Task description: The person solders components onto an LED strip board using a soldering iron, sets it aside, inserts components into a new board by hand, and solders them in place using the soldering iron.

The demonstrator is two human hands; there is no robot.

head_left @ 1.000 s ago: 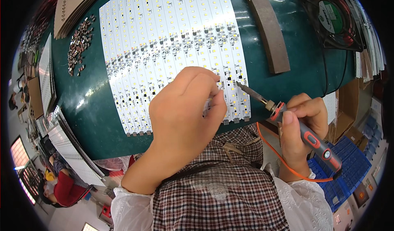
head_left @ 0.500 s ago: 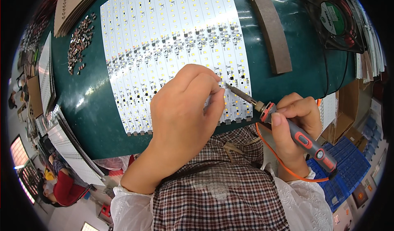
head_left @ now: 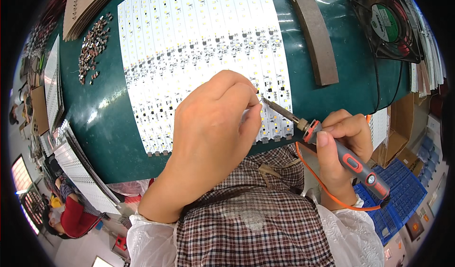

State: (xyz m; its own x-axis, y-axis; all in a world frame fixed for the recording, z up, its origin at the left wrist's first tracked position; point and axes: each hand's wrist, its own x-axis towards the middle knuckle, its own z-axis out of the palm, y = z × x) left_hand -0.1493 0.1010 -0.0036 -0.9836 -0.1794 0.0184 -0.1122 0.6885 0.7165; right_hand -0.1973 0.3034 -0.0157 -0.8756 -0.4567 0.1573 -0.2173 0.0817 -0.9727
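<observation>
Left hand [head_left: 213, 120]: arched over the board, thumb and forefinger drawn nearly together, the rest curled under; whether anything is pinched there I cannot tell (the back of the hand hides it).
Right hand [head_left: 356, 133]: grasping the iron, thumb laid along the near side, fingers bent over the far side.
Iron [head_left: 353, 162]: grey and red handle in the right fingers, its shaft slanting up and left of them; the tip is just beside the left fingertips, on the board or slightly above, I cannot say which.
Cord [head_left: 327, 186]: orange, running from the handle's rear end below the right fingers, then curving up to their left.
Board [head_left: 199, 25]: white, in narrow strips dotted with yellow LEDs and dark chips; under the left fingers, reaching well beyond them.
Table [head_left: 113, 139]: green, beneath the board, showing left of the left hand.
Pile [head_left: 94, 48]: small loose parts, well left of the left fingers and farther out.
Bar [head_left: 313, 37]: brown, beyond the right fingers, slightly left.
Fan [head_left: 386, 23]: black frame, green hub, beyond the right fingers and to their right.
Apron [head_left: 251, 219]: checked, below both hands.
</observation>
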